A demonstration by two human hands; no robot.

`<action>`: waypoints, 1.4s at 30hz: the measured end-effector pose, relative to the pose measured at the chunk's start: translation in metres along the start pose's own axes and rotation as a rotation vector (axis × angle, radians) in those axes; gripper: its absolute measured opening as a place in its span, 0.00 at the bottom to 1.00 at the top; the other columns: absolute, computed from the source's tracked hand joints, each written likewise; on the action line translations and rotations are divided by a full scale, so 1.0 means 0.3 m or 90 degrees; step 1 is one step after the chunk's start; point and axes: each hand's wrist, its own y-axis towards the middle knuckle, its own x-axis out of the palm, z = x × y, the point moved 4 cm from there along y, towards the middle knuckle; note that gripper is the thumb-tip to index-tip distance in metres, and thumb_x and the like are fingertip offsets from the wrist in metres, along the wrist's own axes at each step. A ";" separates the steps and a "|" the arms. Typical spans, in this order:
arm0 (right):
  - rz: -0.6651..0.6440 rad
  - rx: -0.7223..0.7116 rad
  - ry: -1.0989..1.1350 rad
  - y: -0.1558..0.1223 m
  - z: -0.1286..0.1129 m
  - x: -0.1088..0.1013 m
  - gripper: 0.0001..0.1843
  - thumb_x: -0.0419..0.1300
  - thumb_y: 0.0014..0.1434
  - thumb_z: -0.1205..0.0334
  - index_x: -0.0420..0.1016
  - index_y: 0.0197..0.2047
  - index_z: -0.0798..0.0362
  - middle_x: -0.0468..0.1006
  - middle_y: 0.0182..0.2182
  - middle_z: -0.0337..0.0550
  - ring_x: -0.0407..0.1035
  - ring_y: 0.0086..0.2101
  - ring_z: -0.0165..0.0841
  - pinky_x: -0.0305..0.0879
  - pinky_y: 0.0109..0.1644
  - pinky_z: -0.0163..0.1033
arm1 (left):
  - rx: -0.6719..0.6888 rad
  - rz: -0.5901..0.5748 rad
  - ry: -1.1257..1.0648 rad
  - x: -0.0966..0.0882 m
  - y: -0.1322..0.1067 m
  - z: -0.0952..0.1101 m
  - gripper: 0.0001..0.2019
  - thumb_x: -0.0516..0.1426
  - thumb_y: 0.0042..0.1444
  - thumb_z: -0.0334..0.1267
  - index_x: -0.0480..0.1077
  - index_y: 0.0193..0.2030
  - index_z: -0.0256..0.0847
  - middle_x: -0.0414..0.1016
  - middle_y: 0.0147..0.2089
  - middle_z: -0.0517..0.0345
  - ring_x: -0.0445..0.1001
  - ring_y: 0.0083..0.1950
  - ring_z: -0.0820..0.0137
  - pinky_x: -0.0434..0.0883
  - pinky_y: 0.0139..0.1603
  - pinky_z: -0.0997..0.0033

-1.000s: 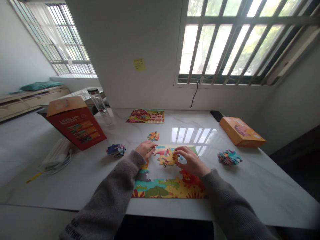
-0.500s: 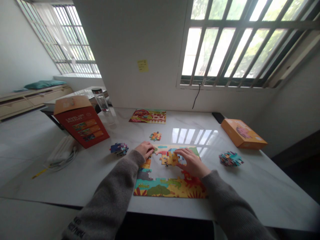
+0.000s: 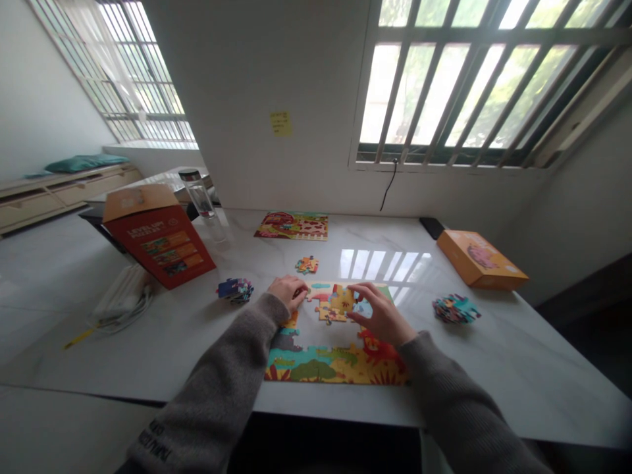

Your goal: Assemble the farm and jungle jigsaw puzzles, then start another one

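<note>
Right hand [image 3: 378,316], wrist lifted since earlier, arches with fingers spread on yellow piece cluster [image 3: 334,306] within half-built puzzle [image 3: 326,368], centre-low of frame on bench [image 3: 494,355]; left hand [image 3: 289,289] loosely curled at puzzle's upper-left edge, grip unclear; likely risk: uneven push buckles joined pieces.

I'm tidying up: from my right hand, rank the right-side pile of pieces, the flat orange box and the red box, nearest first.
1. pile of pieces, just right of the right hand.
2. flat orange box, back right.
3. red box, far left.
</note>
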 end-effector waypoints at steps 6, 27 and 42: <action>0.085 0.049 0.027 -0.018 0.058 -0.086 0.24 0.66 0.61 0.56 0.67 0.59 0.47 0.72 0.46 0.46 0.73 0.39 0.36 0.75 0.47 0.47 | 0.016 -0.008 -0.041 0.001 0.002 0.001 0.08 0.56 0.61 0.38 0.77 0.40 0.40 0.79 0.42 0.52 0.73 0.45 0.62 0.67 0.52 0.62; 0.099 0.107 0.169 -0.028 -0.029 0.017 0.20 0.55 0.68 0.59 0.64 0.62 0.47 0.74 0.34 0.40 0.70 0.32 0.32 0.72 0.41 0.42 | -0.045 -0.006 -0.734 0.081 0.012 0.164 0.22 0.64 0.53 0.56 0.67 0.37 0.38 0.75 0.32 0.59 0.75 0.34 0.70 0.73 0.39 0.68; 0.101 0.250 0.421 -0.024 0.001 0.065 0.23 0.58 0.65 0.50 0.64 0.60 0.48 0.64 0.27 0.31 0.62 0.23 0.27 0.64 0.27 0.34 | 0.133 0.139 -0.225 0.030 -0.019 0.242 0.34 0.69 0.49 0.48 0.65 0.60 0.41 0.74 0.48 0.50 0.74 0.45 0.60 0.71 0.51 0.56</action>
